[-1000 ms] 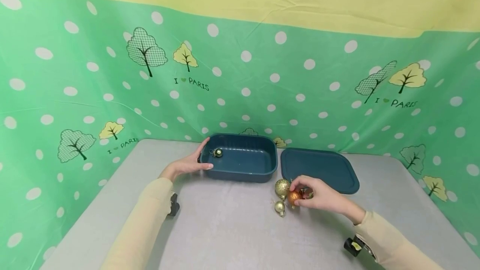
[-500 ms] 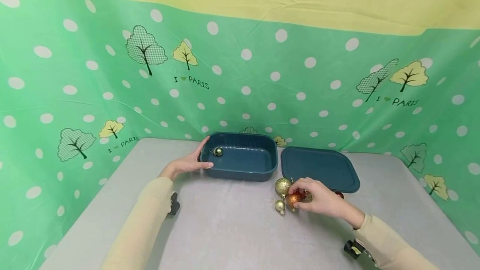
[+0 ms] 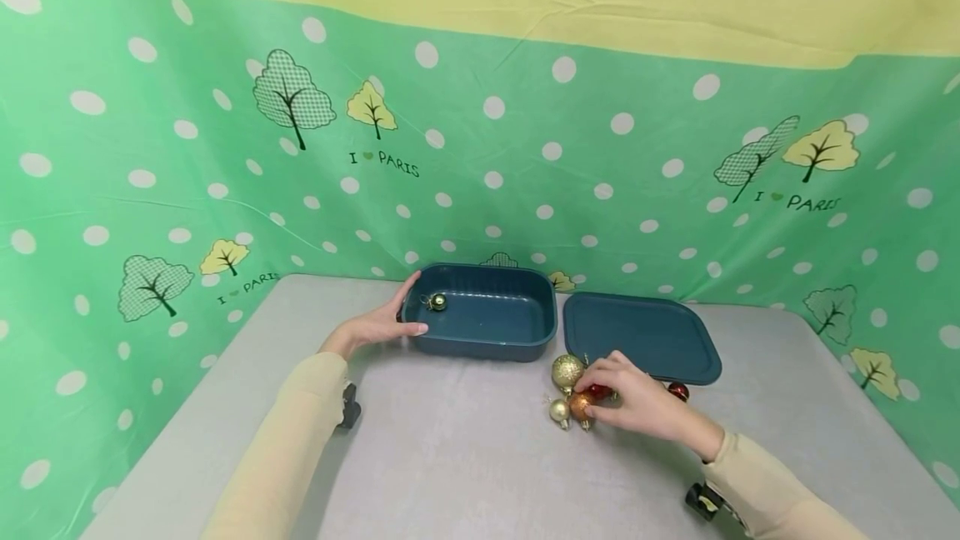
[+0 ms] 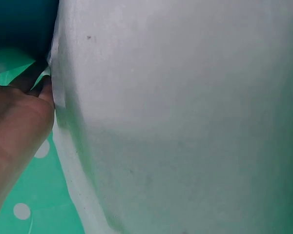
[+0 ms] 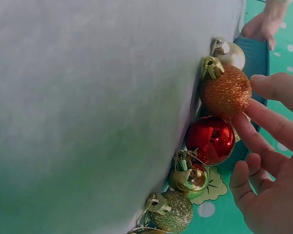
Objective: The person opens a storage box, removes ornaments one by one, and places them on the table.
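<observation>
My left hand (image 3: 375, 325) grips the left end of a dark blue plastic box (image 3: 483, 348), thumb over the near rim. Inside the box, a small shiny gold bauble (image 3: 438, 302) lies toward the left. To the box's right front, my right hand (image 3: 637, 398) has thumb and fingertips around an orange glitter bauble (image 5: 226, 91). A shiny red bauble (image 5: 211, 140) lies beside it, partly covered by the hand in the head view. Close by on the left are a large gold glitter bauble (image 3: 567, 372) and a smaller pale gold one (image 3: 559, 411).
A flat blue lid (image 3: 645, 336) lies right of the box. A dark red bauble (image 3: 678, 391) sits at the lid's near edge. In the right wrist view, a shiny gold bauble (image 5: 189, 178) and a gold glitter bauble (image 5: 172, 210) show. Green dotted cloth (image 3: 525, 123) hangs behind the table.
The orange bauble has shifted slightly toward the near left along with my right fingers. Red baubles have come into sight beside and behind the right hand. The left hand and box stay put.
</observation>
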Motion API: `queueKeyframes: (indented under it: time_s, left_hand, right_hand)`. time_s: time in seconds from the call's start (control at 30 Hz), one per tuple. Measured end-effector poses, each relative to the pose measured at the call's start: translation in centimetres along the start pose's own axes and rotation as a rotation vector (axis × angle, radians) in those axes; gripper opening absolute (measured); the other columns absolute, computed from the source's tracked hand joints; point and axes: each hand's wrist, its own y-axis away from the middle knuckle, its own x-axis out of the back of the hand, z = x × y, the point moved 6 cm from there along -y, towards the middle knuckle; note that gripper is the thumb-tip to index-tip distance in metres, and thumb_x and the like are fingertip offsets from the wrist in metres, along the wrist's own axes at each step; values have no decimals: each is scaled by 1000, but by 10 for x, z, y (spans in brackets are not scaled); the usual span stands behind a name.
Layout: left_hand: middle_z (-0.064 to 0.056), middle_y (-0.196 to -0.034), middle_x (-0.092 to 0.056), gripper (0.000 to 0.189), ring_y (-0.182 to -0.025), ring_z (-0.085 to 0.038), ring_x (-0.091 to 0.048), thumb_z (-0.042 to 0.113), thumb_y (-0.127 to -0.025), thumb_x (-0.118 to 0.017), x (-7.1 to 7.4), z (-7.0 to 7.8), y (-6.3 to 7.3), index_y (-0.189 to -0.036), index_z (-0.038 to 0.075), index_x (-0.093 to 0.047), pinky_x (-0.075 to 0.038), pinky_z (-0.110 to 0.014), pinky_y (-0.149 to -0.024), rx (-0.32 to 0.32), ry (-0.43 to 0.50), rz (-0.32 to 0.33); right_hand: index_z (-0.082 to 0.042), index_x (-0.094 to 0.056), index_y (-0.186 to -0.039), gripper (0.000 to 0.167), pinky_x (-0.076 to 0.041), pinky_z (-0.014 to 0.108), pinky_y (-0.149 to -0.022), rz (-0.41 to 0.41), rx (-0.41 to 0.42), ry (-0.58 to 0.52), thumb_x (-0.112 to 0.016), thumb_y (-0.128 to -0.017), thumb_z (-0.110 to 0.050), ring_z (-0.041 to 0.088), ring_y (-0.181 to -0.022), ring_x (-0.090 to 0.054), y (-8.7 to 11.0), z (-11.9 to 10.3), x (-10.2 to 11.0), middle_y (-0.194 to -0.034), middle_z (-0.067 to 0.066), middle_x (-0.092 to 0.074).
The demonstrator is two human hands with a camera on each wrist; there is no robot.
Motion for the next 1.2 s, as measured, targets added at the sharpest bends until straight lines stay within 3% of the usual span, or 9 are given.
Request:
queueKeyframes:
  time_s: [0.4,0.7,0.87,1.2]
  left_hand:
    - [-20,-158,15,106,-141,-45,7,27,-89,-69,1,0,1,-154,25,14,-7,-65,-109,-7,-11,5]
    - [-20,-158,15,105,-141,-45,8,29,-89,-68,0,1,2,-154,25,15,-7,-64,-110,-8,-11,6]
    - [-20,-158,15,105,-141,-45,8,27,-90,-68,1,2,2,-154,25,15,-6,-64,-110,-4,-13,9]
    - [-20,-158,15,106,-141,-45,8,30,-89,-69,0,0,2,-154,26,15,-7,-65,-109,-6,-22,8]
  right_hand:
    - [-10,-72,-102,21,-46,32,-66,97,20,-107,-75,-82,-5,19,-85,-49,-1,0,5,-101,-3,-67]
    - [-10,-71,-105,21,-48,33,-69,129,-52,-197,-73,-84,-6,23,-90,-53,-2,10,7,-104,-1,-66]
    - [-8,-70,-104,16,-50,33,-68,169,-66,-262,-71,-88,-10,29,-94,-56,-9,11,11,-106,2,-67]
    - [-9,-69,-108,19,-51,40,-70,150,-113,-336,-68,-89,-7,27,-94,-56,-31,7,4,-107,8,-65]
